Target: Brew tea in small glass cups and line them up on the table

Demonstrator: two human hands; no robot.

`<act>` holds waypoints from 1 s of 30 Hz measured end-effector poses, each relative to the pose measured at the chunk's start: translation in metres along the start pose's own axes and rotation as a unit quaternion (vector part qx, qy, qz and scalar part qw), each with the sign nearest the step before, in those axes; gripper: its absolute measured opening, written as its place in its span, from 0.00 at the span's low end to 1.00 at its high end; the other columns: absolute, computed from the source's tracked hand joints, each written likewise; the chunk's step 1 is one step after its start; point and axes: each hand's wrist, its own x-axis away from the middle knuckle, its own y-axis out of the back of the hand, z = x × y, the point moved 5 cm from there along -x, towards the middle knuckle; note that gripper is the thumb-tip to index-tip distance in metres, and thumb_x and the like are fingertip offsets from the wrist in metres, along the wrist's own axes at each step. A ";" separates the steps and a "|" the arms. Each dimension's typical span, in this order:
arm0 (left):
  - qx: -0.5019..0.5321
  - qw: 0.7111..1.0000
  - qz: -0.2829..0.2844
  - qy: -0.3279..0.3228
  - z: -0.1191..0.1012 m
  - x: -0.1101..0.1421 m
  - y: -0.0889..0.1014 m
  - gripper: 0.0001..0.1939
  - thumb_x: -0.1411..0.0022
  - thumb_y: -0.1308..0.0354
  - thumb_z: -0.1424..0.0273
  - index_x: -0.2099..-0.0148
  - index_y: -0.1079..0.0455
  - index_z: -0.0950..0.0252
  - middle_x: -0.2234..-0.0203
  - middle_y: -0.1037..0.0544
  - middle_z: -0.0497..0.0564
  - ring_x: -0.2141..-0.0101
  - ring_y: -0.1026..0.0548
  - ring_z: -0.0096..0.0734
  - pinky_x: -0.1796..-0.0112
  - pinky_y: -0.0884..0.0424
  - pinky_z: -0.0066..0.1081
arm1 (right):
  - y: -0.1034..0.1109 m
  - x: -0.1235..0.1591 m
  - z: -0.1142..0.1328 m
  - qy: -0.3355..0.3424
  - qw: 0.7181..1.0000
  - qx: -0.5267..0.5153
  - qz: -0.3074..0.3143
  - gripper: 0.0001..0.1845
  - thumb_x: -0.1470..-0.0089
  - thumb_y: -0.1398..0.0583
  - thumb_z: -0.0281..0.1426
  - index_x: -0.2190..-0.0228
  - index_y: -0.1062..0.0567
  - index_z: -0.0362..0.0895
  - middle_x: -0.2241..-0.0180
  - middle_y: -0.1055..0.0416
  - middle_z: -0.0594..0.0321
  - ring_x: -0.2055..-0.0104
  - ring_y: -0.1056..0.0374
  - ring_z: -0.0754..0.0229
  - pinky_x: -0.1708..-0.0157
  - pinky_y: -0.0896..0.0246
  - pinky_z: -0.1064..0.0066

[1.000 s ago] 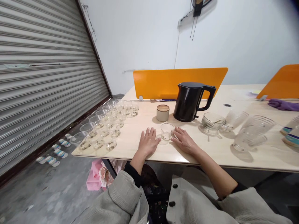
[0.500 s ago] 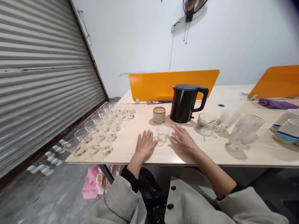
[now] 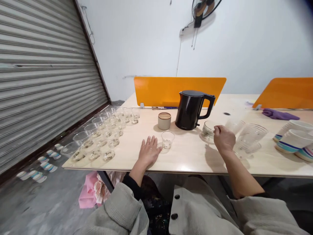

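My left hand (image 3: 148, 151) lies flat on the pale wooden table (image 3: 186, 156), fingers spread, just left of a small empty glass cup (image 3: 167, 139). My right hand (image 3: 223, 138) is lifted over to the right and curled at the rim of a ribbed glass bowl (image 3: 208, 131); what its fingers pinch is too small to make out. A black electric kettle (image 3: 191, 109) stands behind the cup, with a small beige jar with a wooden lid (image 3: 164, 120) to its left.
Several small glass cups (image 3: 102, 137) stand in rows along the table's left edge. Ribbed glass tumblers (image 3: 249, 138) lie right of the bowl, white bowls with blue bands (image 3: 294, 140) at far right. Orange dividers (image 3: 178, 89) stand behind. Paper cups (image 3: 36, 169) sit on the floor by the roller shutter.
My right hand has left the spot beside the small cup and moved right to the ribbed glass bowl, closing its fingers. My left hand stays flat. The view has shifted slightly right.
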 end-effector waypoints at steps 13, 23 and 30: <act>0.014 1.000 -0.006 -0.003 0.000 0.000 0.003 0.37 0.24 0.67 0.51 0.24 0.52 0.69 0.25 0.56 0.54 0.26 0.59 0.49 0.29 0.60 0.55 | 0.065 0.063 0.105 0.122 0.900 -0.419 0.009 0.13 0.35 0.40 0.41 0.62 0.20 0.46 0.74 0.27 0.65 0.75 0.32 0.63 0.73 0.37 0.71; 0.003 1.000 -0.026 -0.007 0.000 0.000 0.002 0.37 0.24 0.68 0.50 0.24 0.52 0.66 0.25 0.54 0.56 0.26 0.57 0.50 0.30 0.58 0.55 | 0.005 0.065 0.167 0.209 0.904 -0.321 0.190 0.20 0.34 0.47 0.41 0.74 0.26 0.46 0.77 0.28 0.64 0.75 0.33 0.62 0.73 0.43 0.72; 0.006 1.000 -0.025 -0.009 0.001 0.001 0.003 0.37 0.24 0.67 0.51 0.24 0.51 0.67 0.25 0.54 0.55 0.26 0.57 0.50 0.30 0.58 0.55 | -0.008 0.061 0.168 0.192 0.916 -0.294 0.196 0.21 0.35 0.48 0.42 0.75 0.27 0.47 0.76 0.27 0.63 0.76 0.36 0.61 0.74 0.47 0.70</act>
